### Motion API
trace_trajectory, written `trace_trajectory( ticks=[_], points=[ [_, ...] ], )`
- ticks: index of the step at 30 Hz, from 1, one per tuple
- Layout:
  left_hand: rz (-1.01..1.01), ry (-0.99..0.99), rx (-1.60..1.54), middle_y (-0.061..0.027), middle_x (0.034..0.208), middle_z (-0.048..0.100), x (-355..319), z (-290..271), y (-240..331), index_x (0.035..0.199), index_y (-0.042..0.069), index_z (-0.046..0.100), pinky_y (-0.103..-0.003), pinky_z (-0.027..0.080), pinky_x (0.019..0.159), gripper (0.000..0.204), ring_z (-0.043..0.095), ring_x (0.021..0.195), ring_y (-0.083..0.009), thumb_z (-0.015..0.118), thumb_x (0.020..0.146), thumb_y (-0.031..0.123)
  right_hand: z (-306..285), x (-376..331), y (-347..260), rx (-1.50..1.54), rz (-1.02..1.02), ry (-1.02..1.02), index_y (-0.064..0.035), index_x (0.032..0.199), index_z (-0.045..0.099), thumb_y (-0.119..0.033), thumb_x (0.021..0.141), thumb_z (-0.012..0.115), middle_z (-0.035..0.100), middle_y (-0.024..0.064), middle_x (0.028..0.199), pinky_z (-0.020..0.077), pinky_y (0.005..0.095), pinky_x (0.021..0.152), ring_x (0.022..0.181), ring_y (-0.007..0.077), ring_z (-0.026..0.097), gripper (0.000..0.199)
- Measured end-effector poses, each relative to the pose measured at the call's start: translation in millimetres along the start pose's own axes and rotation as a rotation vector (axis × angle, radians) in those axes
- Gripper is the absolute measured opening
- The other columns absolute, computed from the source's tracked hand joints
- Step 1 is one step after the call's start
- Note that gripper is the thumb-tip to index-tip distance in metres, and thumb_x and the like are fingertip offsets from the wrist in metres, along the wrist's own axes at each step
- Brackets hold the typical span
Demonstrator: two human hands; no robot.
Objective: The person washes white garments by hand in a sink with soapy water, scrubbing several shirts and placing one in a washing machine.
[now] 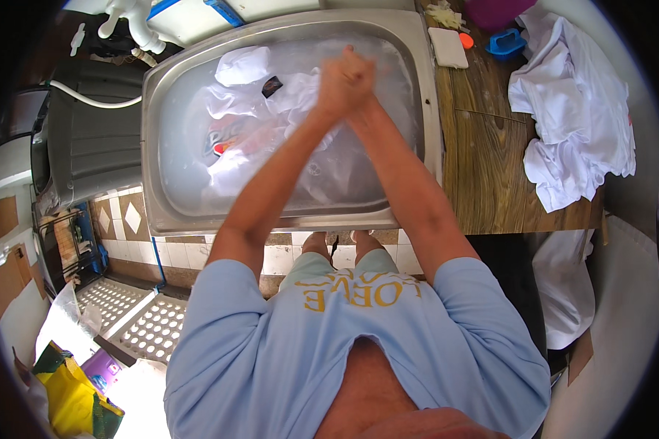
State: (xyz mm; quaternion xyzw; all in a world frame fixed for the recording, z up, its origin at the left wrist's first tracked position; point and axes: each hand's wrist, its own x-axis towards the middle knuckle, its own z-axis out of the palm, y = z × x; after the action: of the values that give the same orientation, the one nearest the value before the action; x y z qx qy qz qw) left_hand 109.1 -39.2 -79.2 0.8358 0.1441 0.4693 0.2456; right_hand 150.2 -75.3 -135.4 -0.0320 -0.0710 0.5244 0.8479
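Note:
My left hand (334, 89) and my right hand (362, 76) are pressed together above the right half of a metal sink basin (151, 157), blurred by motion. Their fingers look curled in; whatever lies between them is hidden. White wet cloth (234, 101) floats in the cloudy water just left of the hands, and part of it reaches up beside them. A small dark patch (272, 87) shows on the cloth. Lower down, a grey and red print (225, 139) lies in the water. A bulging white piece of cloth (242, 66) rises above the surface near the back.
Right of the basin, a wooden counter (483, 168) bears a pile of white clothes (571, 110), a blue-handled brush (505, 44), a pale block (448, 48) and an orange round piece (466, 40). A white tap (135, 25) stands at the back left, above a dark grey tub (95, 132).

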Motion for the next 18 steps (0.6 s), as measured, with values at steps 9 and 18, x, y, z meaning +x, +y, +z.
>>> trace_trajectory(
  ticks=[9, 18],
  points=[
    [-0.042, -0.091, -0.125, -0.0142, 0.056, 0.056, 3, 17, 37, 0.059, 0.001, 0.058, -0.036, 0.041, 0.045, 0.027, 0.056, 0.047, -0.0256, 0.062, 0.079, 0.018, -48, 1, -50, -0.253, 0.052, -0.096, -0.0143, 0.07, 0.042, -0.033, 0.098, 0.041, 0.044, -0.0027, 0.067, 0.0411, 0.0277, 0.06, 0.064, 0.0115, 0.047, 0.034],
    [-0.867, -0.272, -0.336, 0.0083, 0.051, 0.035, 27, -82, -37, 0.048, 0.009, 0.045, -0.024, 0.024, 0.043, 0.051, 0.029, 0.047, -0.0037, 0.067, 0.083, 0.04, 67, -2, -38, -0.232, 0.069, 0.616, -0.0183, 0.063, 0.039, -0.041, 0.087, 0.061, 0.033, -0.0022, 0.052, 0.0356, 0.0288, 0.055, 0.052, 0.0135, 0.033, 0.039]
  ],
)
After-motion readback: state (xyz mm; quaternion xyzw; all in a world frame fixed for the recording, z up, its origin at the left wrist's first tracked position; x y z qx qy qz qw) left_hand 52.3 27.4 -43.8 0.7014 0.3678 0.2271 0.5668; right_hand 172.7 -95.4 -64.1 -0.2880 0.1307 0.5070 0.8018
